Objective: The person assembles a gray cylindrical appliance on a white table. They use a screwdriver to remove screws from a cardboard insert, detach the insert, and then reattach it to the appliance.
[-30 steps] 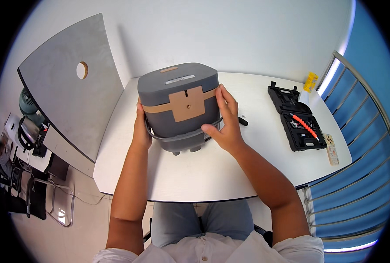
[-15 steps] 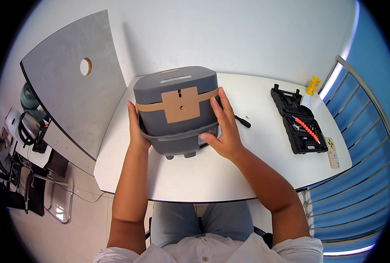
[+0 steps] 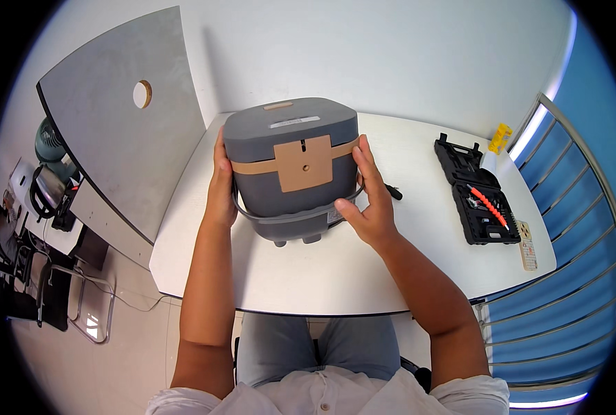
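Note:
A dark grey rice cooker (image 3: 266,187) with a tan band and a square tan panel (image 3: 315,178) is held between my two palms over the white table. It leans back, so two short feet show below its front edge. Flat along its left side lies my left hand (image 3: 221,183), fingers reaching up and partly hidden behind the body. My right hand (image 3: 374,200) presses the right side, thumb near a white label. A curved grey carrying handle (image 3: 280,213) hangs across the lower front. Just beyond my right hand lies a black-handled tool, likely a screwdriver (image 3: 394,191).
At the table's right (image 3: 419,270) sits an open black tool case (image 3: 477,214) with an orange flexible shaft (image 3: 488,206) across it. Beside it are a beige remote (image 3: 527,250) and a yellow-and-white object (image 3: 498,138). A grey partition (image 3: 114,124) borders the left; metal railing (image 3: 585,159) the right.
The rice cooker has shifted slightly right in view. My left hand has slid higher up its side. The right hand stays against the other side, moving along with it.

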Tool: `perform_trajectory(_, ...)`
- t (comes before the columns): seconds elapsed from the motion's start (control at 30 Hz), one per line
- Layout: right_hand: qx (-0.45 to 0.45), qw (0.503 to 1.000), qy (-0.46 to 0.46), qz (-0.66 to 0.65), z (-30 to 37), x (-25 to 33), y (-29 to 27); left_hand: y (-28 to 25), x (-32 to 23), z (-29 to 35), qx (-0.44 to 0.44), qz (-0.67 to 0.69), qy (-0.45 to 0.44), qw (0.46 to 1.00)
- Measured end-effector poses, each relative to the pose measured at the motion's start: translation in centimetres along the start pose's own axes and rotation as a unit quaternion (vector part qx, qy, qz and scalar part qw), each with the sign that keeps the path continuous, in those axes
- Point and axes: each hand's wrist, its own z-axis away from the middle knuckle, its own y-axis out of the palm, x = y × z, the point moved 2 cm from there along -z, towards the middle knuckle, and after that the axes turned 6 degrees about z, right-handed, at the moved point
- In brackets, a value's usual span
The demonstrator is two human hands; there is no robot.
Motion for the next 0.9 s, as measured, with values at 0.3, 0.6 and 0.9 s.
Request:
perform_trajectory(0.3, 0.022, 0.999, 0.018, -0.021, -0.2, -0.4, 0.0, 0.9, -0.6, 0.0, 0.004, -0.087, 0.039, 0.995)
perform_trajectory(0.6, 0.035, 0.999, 0.002, -0.008, -0.3, -0.2, 0.0, 0.9, -0.6, -0.1, 0.001, -0.099, 0.041, 0.994)
perform_trajectory(0.9, -0.005, 0.999, -0.036, 0.028, 0.1, -0.8, 0.0, 2.1, -1.5, 0.1, 0.015, -0.036, 0.051, 0.998)
